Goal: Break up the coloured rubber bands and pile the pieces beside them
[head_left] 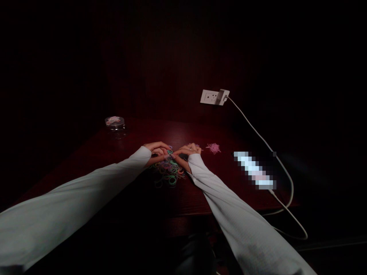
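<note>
While the left hand [157, 152] pinches a small teal rubber band [170, 152] just above a loose heap of colored rubber bands [168, 172], the right hand [187, 149] curls in close, its grip too small to read; the near edge of the dark wooden table [183, 200] lies well below them.

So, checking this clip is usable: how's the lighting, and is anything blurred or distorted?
Head view: very dark, black corners, dim light on the table; the pale sleeves stand out brightest; a pixelated block hides something at right; wide-angle stretching enlarges the arms.
</note>
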A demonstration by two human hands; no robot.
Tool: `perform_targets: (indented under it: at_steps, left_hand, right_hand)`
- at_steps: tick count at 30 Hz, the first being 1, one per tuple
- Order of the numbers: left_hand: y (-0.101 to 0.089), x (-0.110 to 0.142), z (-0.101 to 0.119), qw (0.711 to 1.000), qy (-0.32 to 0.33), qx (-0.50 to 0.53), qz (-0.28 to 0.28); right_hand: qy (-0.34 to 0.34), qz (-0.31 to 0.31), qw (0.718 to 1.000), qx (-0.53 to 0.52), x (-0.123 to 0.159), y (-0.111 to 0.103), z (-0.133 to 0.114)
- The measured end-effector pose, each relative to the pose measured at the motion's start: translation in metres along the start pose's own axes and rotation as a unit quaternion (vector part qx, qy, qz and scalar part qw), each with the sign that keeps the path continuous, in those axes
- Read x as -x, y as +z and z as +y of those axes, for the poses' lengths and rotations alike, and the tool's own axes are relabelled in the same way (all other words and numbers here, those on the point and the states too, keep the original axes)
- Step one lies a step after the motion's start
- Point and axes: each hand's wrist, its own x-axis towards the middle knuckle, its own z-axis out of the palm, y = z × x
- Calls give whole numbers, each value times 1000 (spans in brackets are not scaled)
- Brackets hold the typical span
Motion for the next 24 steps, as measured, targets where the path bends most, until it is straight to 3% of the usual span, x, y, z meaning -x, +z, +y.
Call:
perform_targets:
  at_steps: [6,13,20,24]
  left_hand:
    - [-3,-1,-5,1000,-3,-15,5]
    - [-1,5,12,997,-17,-78,13]
    - [-1,8,25,990,4,-138,17]
    - [-1,8,27,991,-6,-129,29]
  right_hand:
    - [45,35,998,-9,-4,5,10]
    - [78,83,994,0,-8,12,25]
    - [136,232,957,108,-11,-3,57]
    - [157,248,948,122,-12,-9,75]
